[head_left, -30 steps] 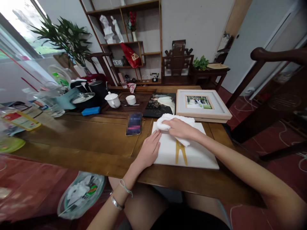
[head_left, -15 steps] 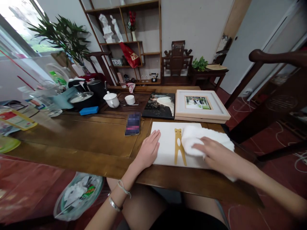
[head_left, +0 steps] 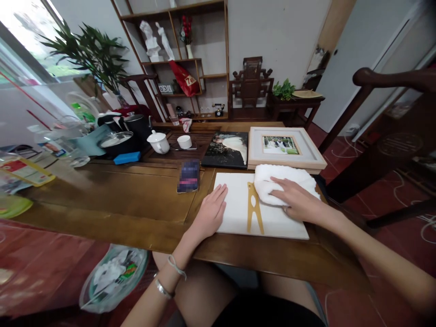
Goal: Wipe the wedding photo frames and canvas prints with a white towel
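A flat white board [head_left: 233, 213] with a gold, two-legged figure [head_left: 254, 210] on its face lies near the table's front edge. My left hand [head_left: 211, 210] rests flat on the board's left side, fingers stretched out together. Bunched under my right hand [head_left: 295, 196] is a white towel [head_left: 269, 175], pressed on the upper right of the board with my fingers gripping it. The towel covers the board's upper right corner and the top of the gold figure.
Behind the board lie a dark photo panel [head_left: 227, 150] and a light wooden picture frame [head_left: 289, 159]. Left of it is a dark blue phone-like object [head_left: 188, 176]. A white teapot [head_left: 158, 142], cup [head_left: 184, 141] and blue sponge [head_left: 127, 157] stand farther back. A lined bin [head_left: 116, 277] stands below.
My right hand and the towel have slid away from me, up the board, uncovering its lower right corner. My left hand has stayed in place.
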Motion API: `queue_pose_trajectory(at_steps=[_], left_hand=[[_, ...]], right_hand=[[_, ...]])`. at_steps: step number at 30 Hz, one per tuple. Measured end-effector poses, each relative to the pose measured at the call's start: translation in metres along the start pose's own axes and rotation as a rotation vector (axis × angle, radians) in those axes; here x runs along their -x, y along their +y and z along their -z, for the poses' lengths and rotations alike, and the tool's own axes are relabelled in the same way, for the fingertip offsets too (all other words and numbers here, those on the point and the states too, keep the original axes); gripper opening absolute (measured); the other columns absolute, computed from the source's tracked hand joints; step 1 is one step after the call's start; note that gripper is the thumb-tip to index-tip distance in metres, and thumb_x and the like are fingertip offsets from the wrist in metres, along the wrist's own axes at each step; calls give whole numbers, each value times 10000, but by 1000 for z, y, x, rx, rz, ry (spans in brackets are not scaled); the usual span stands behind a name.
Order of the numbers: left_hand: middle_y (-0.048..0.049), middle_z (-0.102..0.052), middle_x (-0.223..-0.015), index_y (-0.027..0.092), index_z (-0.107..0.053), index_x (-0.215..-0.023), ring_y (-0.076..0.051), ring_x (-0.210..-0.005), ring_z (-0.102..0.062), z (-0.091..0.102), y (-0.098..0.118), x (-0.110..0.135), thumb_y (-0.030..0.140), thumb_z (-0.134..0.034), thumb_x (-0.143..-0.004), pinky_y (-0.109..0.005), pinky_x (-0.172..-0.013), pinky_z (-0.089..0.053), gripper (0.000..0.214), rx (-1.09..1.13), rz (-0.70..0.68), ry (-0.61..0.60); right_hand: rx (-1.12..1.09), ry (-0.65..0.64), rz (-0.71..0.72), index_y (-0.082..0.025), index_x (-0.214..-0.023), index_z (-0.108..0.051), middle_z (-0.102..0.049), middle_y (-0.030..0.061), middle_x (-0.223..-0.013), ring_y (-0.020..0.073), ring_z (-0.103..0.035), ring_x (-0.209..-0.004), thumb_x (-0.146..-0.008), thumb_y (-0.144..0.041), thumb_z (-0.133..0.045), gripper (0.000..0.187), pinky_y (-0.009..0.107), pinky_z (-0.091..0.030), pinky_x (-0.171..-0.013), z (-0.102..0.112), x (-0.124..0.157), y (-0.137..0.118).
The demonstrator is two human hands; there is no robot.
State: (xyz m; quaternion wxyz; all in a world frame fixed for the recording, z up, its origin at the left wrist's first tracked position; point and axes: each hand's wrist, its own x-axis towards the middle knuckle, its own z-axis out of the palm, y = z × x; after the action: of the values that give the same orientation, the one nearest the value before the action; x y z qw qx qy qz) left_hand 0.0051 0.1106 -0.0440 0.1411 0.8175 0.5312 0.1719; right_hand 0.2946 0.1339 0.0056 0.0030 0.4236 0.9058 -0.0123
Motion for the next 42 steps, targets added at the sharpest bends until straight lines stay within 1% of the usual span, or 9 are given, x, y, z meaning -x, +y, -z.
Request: queue_pose_trajectory(at_steps=[5,11,16,22,25,30,33,37,42], left_hand=[[-88,-309,-1539,134,-327,-1449,-203,-1447,-216,0,1,-1,257,-248,-978,-431,-1155,-255,493,2,7,-7],[-95,-318,-1534,140,-330,-1447,-203,-1444,-226,-4,-2,-1,243,-257,-975,-433,-1156,-247,489,-1,-18,21],[-93,-327,-1530,151,-339,-1444,-203,-1440,-239,-4,-2,0,248,-264,-976,-436,-1152,-255,483,3,-26,27],[-77,-329,-1532,181,-336,-1446,-205,-1440,-238,-1,-1,0,264,-256,-980,-442,-1150,-260,480,15,-21,26],[-85,-326,-1532,161,-338,-1443,-205,-1441,-237,0,1,0,259,-258,-976,-438,-1150,-261,484,13,-9,11],[-87,-327,-1531,157,-342,-1440,-203,-1441,-237,-1,0,0,256,-257,-975,-435,-1154,-254,484,5,-16,17],[-94,-323,-1532,141,-340,-1441,-200,-1442,-232,-2,-1,0,247,-258,-973,-429,-1159,-244,487,0,-18,18],[-93,-327,-1531,149,-344,-1439,-205,-1441,-236,-1,0,0,248,-260,-971,-437,-1155,-253,485,7,-14,17],[-96,-324,-1531,142,-342,-1440,-208,-1442,-234,1,1,-1,249,-254,-971,-442,-1157,-250,489,11,-8,4]], right_hand=[[-31,49,64,-177,-1115,-647,-382,142,-1480,343,-229,-1395,-571,82,-437,638,593,-281,-1079,-12,30,-29],[-232,-98,145,-262,-971,-687,-440,47,-1454,306,-343,-1357,-599,21,-471,515,523,-335,-1079,20,94,-75],[-236,-128,-30,-249,-1055,-666,-468,91,-1429,292,-445,-1291,-621,16,-423,563,475,-414,-1013,26,59,-50],[-171,86,-44,-136,-1184,-602,-438,176,-1433,301,-283,-1384,-635,13,-420,598,561,-282,-1084,-3,-6,-11],[-126,44,-74,-119,-1190,-593,-445,194,-1423,321,-310,-1369,-630,38,-419,607,559,-302,-1072,0,-2,-27],[-127,-98,33,-186,-1129,-644,-449,171,-1427,383,-384,-1317,-619,16,-472,574,550,-403,-1005,25,55,-82],[-172,-148,73,-248,-1007,-687,-549,116,-1348,356,-511,-1219,-610,-5,-481,509,501,-480,-933,39,77,-93],[-131,-154,-46,-229,-958,-691,-566,133,-1322,330,-582,-1133,-595,25,-445,507,488,-495,-902,38,58,-67],[-76,45,18,-164,-1058,-666,-435,142,-1445,319,-308,-1370,-579,60,-442,574,535,-335,-1068,4,10,-16]])
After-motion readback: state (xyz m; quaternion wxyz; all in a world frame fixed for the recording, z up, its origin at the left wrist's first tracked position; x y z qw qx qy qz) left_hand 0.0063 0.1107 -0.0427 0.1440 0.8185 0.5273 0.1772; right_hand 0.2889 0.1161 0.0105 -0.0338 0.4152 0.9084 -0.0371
